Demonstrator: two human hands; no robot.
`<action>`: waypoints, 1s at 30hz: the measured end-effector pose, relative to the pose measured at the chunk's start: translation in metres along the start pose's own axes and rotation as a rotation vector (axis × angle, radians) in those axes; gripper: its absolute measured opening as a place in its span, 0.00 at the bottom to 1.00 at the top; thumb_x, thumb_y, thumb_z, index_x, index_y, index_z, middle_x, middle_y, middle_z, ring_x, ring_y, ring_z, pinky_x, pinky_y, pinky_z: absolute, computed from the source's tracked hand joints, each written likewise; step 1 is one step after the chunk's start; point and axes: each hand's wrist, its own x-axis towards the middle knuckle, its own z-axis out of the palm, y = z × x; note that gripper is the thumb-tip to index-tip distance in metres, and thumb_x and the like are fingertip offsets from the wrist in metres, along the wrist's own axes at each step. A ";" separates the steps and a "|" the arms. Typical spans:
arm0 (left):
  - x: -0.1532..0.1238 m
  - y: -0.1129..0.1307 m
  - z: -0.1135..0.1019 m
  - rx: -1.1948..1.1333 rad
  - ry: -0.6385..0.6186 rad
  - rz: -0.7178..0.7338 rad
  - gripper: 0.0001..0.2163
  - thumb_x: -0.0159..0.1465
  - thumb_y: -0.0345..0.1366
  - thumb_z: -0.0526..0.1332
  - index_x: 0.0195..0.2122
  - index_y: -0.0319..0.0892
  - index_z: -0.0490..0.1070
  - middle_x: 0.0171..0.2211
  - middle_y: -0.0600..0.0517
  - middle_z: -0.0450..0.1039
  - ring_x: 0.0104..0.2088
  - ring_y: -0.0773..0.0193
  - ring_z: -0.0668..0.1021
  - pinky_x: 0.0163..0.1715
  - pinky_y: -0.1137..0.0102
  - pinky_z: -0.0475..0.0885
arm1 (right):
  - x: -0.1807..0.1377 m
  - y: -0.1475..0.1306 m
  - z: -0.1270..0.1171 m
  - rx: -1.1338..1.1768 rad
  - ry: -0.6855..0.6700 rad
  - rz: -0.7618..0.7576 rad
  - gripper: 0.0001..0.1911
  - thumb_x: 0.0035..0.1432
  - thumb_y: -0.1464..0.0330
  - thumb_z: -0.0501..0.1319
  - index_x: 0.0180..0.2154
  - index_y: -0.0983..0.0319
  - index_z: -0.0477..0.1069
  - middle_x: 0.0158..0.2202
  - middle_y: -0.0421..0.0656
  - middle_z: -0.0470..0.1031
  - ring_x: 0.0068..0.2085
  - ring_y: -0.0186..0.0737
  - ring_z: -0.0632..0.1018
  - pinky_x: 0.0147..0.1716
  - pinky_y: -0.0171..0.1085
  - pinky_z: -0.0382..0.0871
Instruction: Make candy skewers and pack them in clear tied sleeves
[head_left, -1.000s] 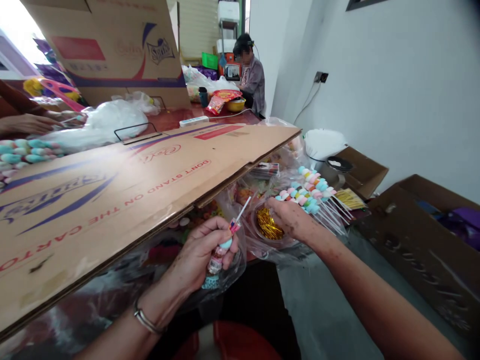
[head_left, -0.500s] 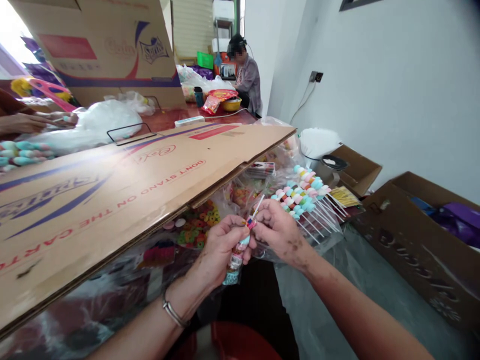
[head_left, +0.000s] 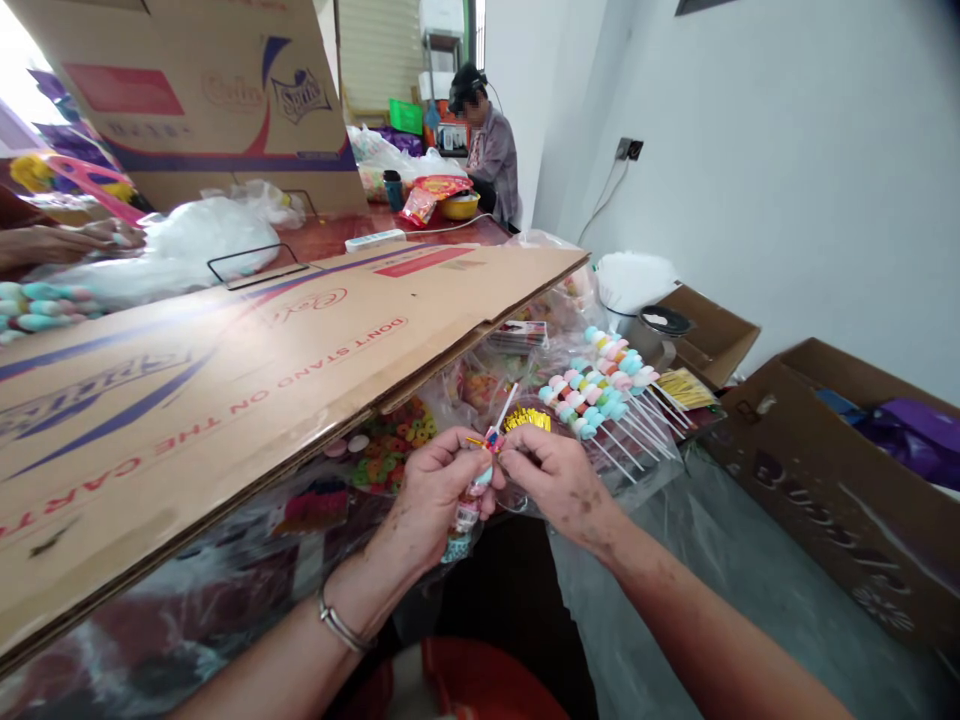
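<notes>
My left hand (head_left: 435,490) is closed around a wrapped candy skewer (head_left: 471,500) in a clear bag, its white stick pointing up and right. My right hand (head_left: 551,470) pinches a gold twist tie (head_left: 480,441) at the neck of that bag, touching the left hand. Just behind my hands is a clear bowl of gold twist ties (head_left: 526,420). A pile of finished marshmallow skewers (head_left: 600,385) lies to the right of it. A large flattened cardboard sheet (head_left: 225,370) slants over the table on the left.
Bags of coloured ring sweets (head_left: 390,450) lie under the cardboard edge. An open carton (head_left: 847,470) stands at the right. Another person (head_left: 487,150) sits at the far end of the table; someone's hand (head_left: 67,240) shows at the far left. A red stool (head_left: 480,690) is below.
My right hand left the bowl of gold ties and came to the skewer in my left hand; now it works a gold tie at the bag's neck.
</notes>
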 end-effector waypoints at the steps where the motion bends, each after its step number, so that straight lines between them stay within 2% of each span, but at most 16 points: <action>1: 0.000 0.000 0.001 0.004 -0.001 -0.011 0.05 0.56 0.33 0.65 0.27 0.41 0.69 0.20 0.56 0.73 0.15 0.72 0.71 0.15 0.78 0.64 | -0.001 -0.001 0.001 -0.001 -0.016 -0.001 0.12 0.63 0.70 0.53 0.29 0.61 0.70 0.27 0.36 0.73 0.29 0.31 0.72 0.31 0.31 0.63; 3: -0.001 -0.001 0.002 0.011 0.014 -0.011 0.04 0.56 0.33 0.64 0.28 0.41 0.69 0.20 0.56 0.73 0.14 0.72 0.71 0.15 0.78 0.64 | -0.002 -0.002 0.003 -0.052 -0.012 -0.029 0.12 0.64 0.70 0.53 0.29 0.61 0.70 0.28 0.37 0.74 0.29 0.32 0.73 0.32 0.31 0.63; 5: 0.001 -0.002 0.002 0.013 0.044 0.002 0.05 0.55 0.33 0.65 0.27 0.41 0.69 0.19 0.57 0.73 0.14 0.72 0.70 0.14 0.78 0.64 | -0.003 -0.001 0.007 -0.223 0.056 -0.133 0.12 0.64 0.71 0.52 0.30 0.61 0.70 0.29 0.39 0.74 0.31 0.33 0.72 0.33 0.32 0.63; 7: 0.003 -0.002 0.000 0.025 0.072 0.002 0.06 0.55 0.34 0.65 0.25 0.41 0.68 0.17 0.58 0.71 0.13 0.73 0.69 0.13 0.79 0.62 | -0.004 0.001 0.009 -0.497 0.146 -0.327 0.13 0.65 0.72 0.51 0.31 0.63 0.71 0.30 0.42 0.73 0.32 0.35 0.71 0.34 0.35 0.62; 9: 0.006 -0.001 -0.004 0.080 0.080 -0.029 0.06 0.54 0.33 0.65 0.23 0.41 0.67 0.13 0.59 0.67 0.12 0.72 0.68 0.12 0.79 0.61 | -0.003 0.002 0.008 -0.744 0.166 -0.565 0.14 0.67 0.71 0.50 0.33 0.64 0.72 0.29 0.44 0.71 0.33 0.39 0.69 0.34 0.38 0.60; 11: 0.008 0.002 -0.008 0.173 0.030 -0.099 0.05 0.52 0.31 0.63 0.21 0.41 0.67 0.11 0.59 0.64 0.11 0.70 0.68 0.11 0.79 0.61 | -0.002 0.001 0.002 -0.873 0.083 -0.791 0.15 0.68 0.70 0.49 0.35 0.64 0.72 0.34 0.46 0.73 0.35 0.41 0.68 0.36 0.41 0.60; 14: 0.007 0.008 -0.017 0.298 -0.192 -0.265 0.02 0.46 0.28 0.61 0.21 0.40 0.71 0.14 0.55 0.70 0.12 0.69 0.69 0.12 0.77 0.61 | 0.000 -0.004 -0.011 -0.906 -0.131 -1.009 0.13 0.69 0.69 0.49 0.37 0.63 0.71 0.50 0.45 0.73 0.43 0.41 0.69 0.37 0.41 0.60; 15: 0.005 0.010 -0.020 0.327 -0.275 -0.324 0.03 0.45 0.27 0.61 0.22 0.39 0.73 0.16 0.52 0.72 0.13 0.69 0.70 0.12 0.77 0.62 | 0.001 -0.007 -0.015 -0.901 -0.194 -1.043 0.13 0.69 0.69 0.49 0.38 0.63 0.71 0.52 0.44 0.72 0.44 0.40 0.68 0.37 0.40 0.60; 17: 0.001 0.012 -0.025 0.386 -0.376 -0.419 0.05 0.44 0.27 0.62 0.24 0.39 0.76 0.18 0.50 0.75 0.14 0.68 0.71 0.14 0.76 0.64 | 0.001 -0.011 -0.020 -0.876 -0.288 -1.075 0.13 0.70 0.68 0.49 0.38 0.62 0.70 0.48 0.42 0.74 0.45 0.38 0.68 0.35 0.39 0.59; 20: -0.005 0.013 -0.028 0.471 -0.394 -0.462 0.04 0.46 0.29 0.63 0.24 0.40 0.77 0.18 0.50 0.75 0.15 0.67 0.71 0.15 0.75 0.63 | -0.003 -0.017 -0.021 -0.848 -0.344 -1.088 0.13 0.70 0.67 0.50 0.37 0.62 0.70 0.37 0.42 0.73 0.41 0.38 0.68 0.32 0.38 0.58; 23: -0.009 0.015 -0.025 0.517 -0.392 -0.452 0.04 0.49 0.29 0.62 0.25 0.41 0.77 0.18 0.52 0.75 0.15 0.67 0.71 0.15 0.75 0.62 | -0.012 -0.021 -0.014 -0.915 -0.321 -1.019 0.10 0.68 0.68 0.52 0.36 0.64 0.69 0.34 0.44 0.71 0.38 0.40 0.68 0.30 0.39 0.59; 25: -0.010 0.016 -0.020 0.642 -0.357 -0.354 0.04 0.50 0.28 0.61 0.25 0.41 0.75 0.17 0.53 0.72 0.15 0.66 0.70 0.15 0.75 0.62 | -0.017 -0.021 -0.005 -1.002 -0.252 -0.919 0.07 0.65 0.71 0.54 0.35 0.65 0.68 0.33 0.46 0.70 0.35 0.42 0.67 0.28 0.40 0.59; 26: -0.010 0.016 -0.018 0.750 -0.306 -0.235 0.04 0.51 0.27 0.60 0.23 0.42 0.74 0.17 0.53 0.72 0.16 0.65 0.71 0.16 0.74 0.62 | -0.017 -0.019 0.001 -1.042 -0.188 -0.854 0.05 0.63 0.72 0.54 0.35 0.65 0.68 0.32 0.46 0.69 0.34 0.43 0.67 0.27 0.40 0.59; 28: -0.008 0.014 -0.013 1.011 -0.122 0.114 0.07 0.52 0.26 0.59 0.22 0.43 0.71 0.18 0.52 0.72 0.19 0.62 0.72 0.20 0.72 0.64 | -0.014 -0.015 0.013 -1.072 -0.007 -0.726 0.05 0.60 0.75 0.54 0.34 0.65 0.67 0.30 0.46 0.69 0.32 0.44 0.67 0.26 0.40 0.59; 30: -0.007 0.010 -0.009 1.200 0.079 0.502 0.07 0.55 0.26 0.58 0.24 0.43 0.72 0.22 0.49 0.74 0.24 0.58 0.74 0.27 0.68 0.67 | -0.004 -0.010 0.023 -1.028 0.213 -0.610 0.08 0.59 0.78 0.52 0.31 0.63 0.66 0.28 0.46 0.68 0.30 0.43 0.67 0.26 0.39 0.59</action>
